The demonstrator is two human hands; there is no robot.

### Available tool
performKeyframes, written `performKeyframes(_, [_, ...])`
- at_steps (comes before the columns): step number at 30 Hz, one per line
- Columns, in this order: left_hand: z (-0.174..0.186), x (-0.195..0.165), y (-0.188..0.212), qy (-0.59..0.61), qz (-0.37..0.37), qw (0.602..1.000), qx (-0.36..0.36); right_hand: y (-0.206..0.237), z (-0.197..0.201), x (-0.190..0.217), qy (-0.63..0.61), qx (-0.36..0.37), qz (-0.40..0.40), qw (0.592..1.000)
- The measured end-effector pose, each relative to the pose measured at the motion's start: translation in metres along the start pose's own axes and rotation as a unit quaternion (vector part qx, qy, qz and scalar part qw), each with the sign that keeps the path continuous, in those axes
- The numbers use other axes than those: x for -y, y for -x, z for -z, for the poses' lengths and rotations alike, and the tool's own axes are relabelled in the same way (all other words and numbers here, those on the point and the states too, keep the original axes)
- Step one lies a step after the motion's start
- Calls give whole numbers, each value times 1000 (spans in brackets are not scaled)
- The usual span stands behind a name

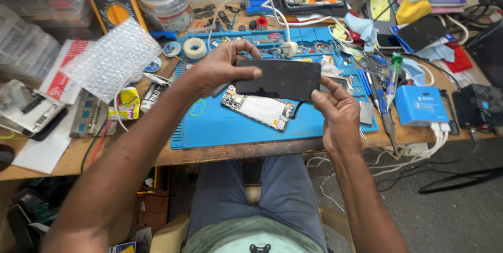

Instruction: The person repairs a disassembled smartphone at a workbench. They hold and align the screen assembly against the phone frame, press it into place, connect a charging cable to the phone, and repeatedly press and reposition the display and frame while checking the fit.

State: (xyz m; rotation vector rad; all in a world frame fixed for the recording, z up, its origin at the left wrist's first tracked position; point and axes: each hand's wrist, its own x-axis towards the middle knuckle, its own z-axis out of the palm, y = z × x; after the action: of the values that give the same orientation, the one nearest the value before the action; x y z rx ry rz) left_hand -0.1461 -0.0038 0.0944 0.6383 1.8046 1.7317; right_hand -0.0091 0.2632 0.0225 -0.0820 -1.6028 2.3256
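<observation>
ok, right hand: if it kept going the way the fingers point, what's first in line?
The right hand points up and away, gripping the dark phone screen. Beyond that, likely the clutter of small tools on the blue mat, though depth is unclear.

Black panel (279, 79): flat, dark, rectangular, unlit, held level just above centre of the frame, long edge running left to right, gripped at both short ends. Opened phone (258, 108): pale, back removed, inner parts exposed, lying tilted on the blue mat (230, 127) directly below the panel, partly hidden by it.
</observation>
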Motion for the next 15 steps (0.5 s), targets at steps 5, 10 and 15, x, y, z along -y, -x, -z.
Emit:
performKeyframes(5, [-8,7,-18,33,-74,996,-42,-7,10,8,25,83,-18,996])
performKeyframes(10, [-26,5,-25,-26,-144,982,-119,-13,14,22,10,74,-46,996])
performKeyframes(15, [-69,25,17,-71,-243,920,-299,-5,11,18,-54,-11,-14,998])
